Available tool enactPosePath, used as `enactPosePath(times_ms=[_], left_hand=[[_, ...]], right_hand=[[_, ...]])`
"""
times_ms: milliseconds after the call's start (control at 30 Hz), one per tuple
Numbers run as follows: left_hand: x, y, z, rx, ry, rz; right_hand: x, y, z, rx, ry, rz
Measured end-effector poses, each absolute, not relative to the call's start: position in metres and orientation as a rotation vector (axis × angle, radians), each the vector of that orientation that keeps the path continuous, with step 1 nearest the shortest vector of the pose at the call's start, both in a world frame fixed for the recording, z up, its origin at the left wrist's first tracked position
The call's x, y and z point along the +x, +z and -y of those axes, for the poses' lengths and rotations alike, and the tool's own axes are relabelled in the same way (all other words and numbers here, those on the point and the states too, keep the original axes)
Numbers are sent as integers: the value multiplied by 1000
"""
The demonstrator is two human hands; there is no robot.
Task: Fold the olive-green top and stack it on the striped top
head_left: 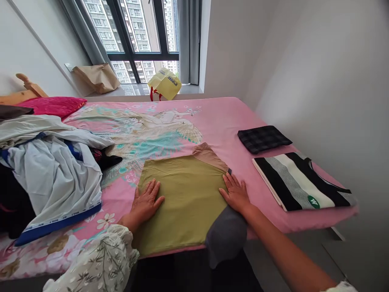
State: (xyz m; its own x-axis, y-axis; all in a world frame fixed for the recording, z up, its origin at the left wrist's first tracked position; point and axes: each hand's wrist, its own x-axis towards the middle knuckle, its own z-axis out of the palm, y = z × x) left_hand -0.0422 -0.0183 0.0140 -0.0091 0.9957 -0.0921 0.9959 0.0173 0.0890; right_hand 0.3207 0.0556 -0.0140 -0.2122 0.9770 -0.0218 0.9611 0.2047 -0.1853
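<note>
An olive-green shirt [182,202] lies spread on the pink bed, partly folded, with a brown sleeve [208,156] at its far corner. Its dark grey sleeve [227,235] hangs over the bed's near edge. My left hand [147,200] rests flat on the shirt's left side, fingers spread. On the right edge, near a small dark patch at the collar or shoulder, my right hand [235,192] also lies flat with its fingers apart. Neither hand grips the cloth.
A heap of clothes with a white shirt [60,170] covers the left of the bed. To the right lie a folded striped top [296,180] and a folded dark checked cloth [263,138]. A paper bag [99,79] and a yellow bag [165,83] stand by the window.
</note>
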Motion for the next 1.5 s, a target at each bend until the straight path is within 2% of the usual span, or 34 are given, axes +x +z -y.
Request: enactPosePath(times_ms=[133,200,400,600,800,967,1300,1500], left_hand=[[-25,3,105,2492,156,-1888],[-45,-13,153,2507,205,-1974],[-121,-38,234,2562,269,-2117],[-94,-21,221,2485,534,-2192],[-86,-28,208,2483,604,-2134],[-101,-40,212,2515,834,-2001],[-111,-28,199,2285,976,-1992],[-115,6,142,1706,1105,-2047]], right_hand=[[328,-9,11,-1615,307,2473],[347,-17,52,-1425,373,2528],[409,-48,129,-1463,489,1934],[388,-66,133,-1663,1040,1250],[354,-56,131,-1476,1466,1193],[358,-34,146,-1385,1682,1063],[356,17,134,-1128,1797,716],[330,65,50,-1129,1742,640]])
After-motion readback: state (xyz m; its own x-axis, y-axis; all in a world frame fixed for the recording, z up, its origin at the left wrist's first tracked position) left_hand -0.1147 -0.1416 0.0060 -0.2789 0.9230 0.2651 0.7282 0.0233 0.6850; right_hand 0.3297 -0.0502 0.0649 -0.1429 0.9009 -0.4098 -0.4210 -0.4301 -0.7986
